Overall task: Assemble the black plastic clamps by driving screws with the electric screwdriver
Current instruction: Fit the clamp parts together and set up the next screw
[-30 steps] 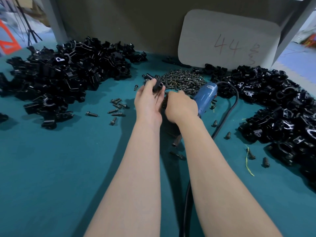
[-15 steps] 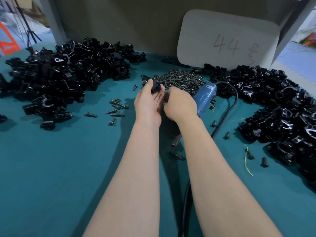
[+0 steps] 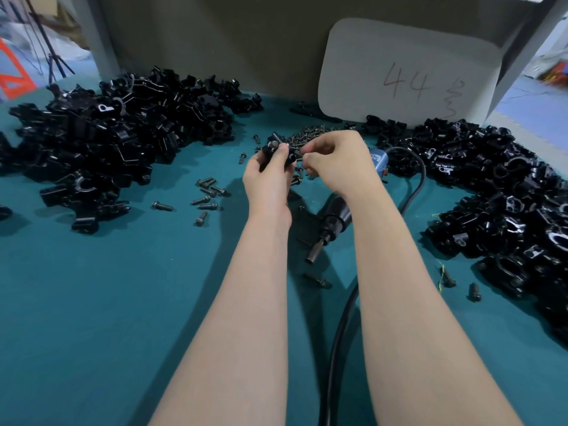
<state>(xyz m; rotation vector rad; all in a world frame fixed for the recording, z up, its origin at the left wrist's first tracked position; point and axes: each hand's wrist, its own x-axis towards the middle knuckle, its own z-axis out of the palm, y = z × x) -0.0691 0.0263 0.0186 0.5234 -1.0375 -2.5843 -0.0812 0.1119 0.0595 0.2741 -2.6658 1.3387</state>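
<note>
The electric screwdriver [image 3: 333, 218] is now released on the surface [image 3: 123, 287]; the clamp [image 3: 274, 149] is gripped by the left hand [image 3: 270, 179], a screw [image 3: 297, 155] seemingly pinched by the right hand [image 3: 338, 161] for insertion.

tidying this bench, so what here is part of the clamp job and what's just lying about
In the job:
black plastic clamp in left hand
small dark screw, seemingly pinched by right hand
blue electric screwdriver, lying unheld
pile of dark screws
heaps of black clamps

Lying about:
white card marked 44
yellow-green thread
orange triangular frame
</note>
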